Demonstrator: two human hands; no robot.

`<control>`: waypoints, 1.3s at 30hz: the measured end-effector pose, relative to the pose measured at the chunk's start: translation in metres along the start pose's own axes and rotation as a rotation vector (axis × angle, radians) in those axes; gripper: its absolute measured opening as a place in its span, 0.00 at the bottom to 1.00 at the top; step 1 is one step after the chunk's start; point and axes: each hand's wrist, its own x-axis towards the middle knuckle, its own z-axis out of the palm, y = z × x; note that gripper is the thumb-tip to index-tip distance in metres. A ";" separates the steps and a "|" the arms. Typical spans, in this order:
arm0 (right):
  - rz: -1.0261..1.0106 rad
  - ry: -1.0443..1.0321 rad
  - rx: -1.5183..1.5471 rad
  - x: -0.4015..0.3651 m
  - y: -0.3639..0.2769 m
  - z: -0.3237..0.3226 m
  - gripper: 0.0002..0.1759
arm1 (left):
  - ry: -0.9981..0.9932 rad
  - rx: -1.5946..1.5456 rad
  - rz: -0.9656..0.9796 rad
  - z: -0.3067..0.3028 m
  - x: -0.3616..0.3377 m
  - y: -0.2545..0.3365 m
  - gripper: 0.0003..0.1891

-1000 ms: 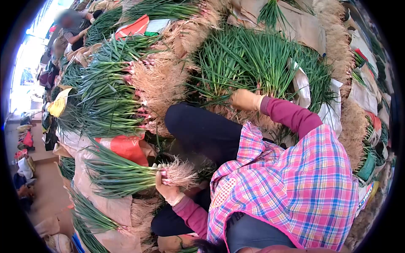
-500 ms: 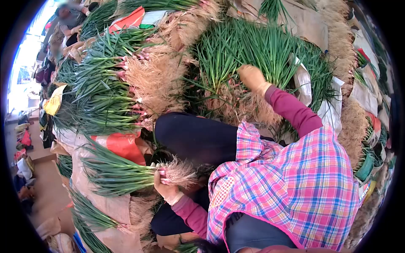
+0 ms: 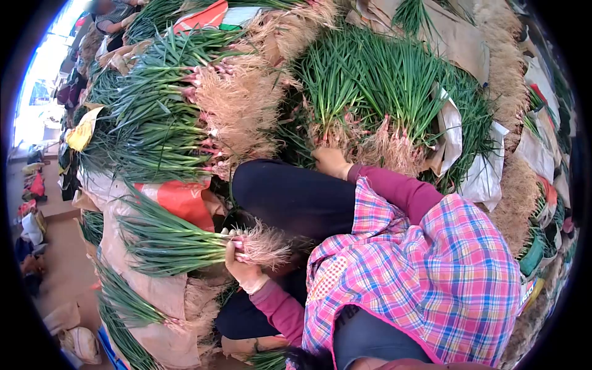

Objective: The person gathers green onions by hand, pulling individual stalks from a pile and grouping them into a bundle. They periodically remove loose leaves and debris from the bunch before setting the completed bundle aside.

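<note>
My left hand, in a pale glove, is closed around a bunch of green garlic just above its reddish bulbs. The leaves point left, and the tangled pale roots stick out to the right, beside my lower leg. My right hand, also gloved, is low at the root side of a pile of green garlic, just beyond my dark-trousered knee. Its fingers look curled in, and their tips are partly hidden, so whatever they grip cannot be made out.
Another thick row of green garlic lies at upper left, roots facing right. A smaller bunch rests on brown sacking at lower left. White sacking edges the right pile. A co-worker sits at far upper left.
My right hand has moved down and left, from the middle of the right pile to its lower left edge near my knee. My left hand still holds the bunch, almost unmoved.
</note>
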 end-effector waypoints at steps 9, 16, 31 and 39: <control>-0.392 -0.567 -0.461 0.181 -0.084 -0.106 0.23 | 0.090 -0.114 -0.032 0.006 -0.001 0.010 0.26; -0.467 -1.190 -1.144 0.183 -0.144 -0.033 0.29 | 0.057 -0.327 -0.037 0.003 -0.016 0.016 0.23; -0.881 -0.815 -0.222 0.055 -0.222 0.009 0.10 | -0.043 -0.372 0.033 0.020 -0.020 0.048 0.32; -0.493 -0.035 -0.509 0.161 -0.271 -0.006 0.13 | -0.057 -0.489 -0.024 0.022 -0.010 0.038 0.31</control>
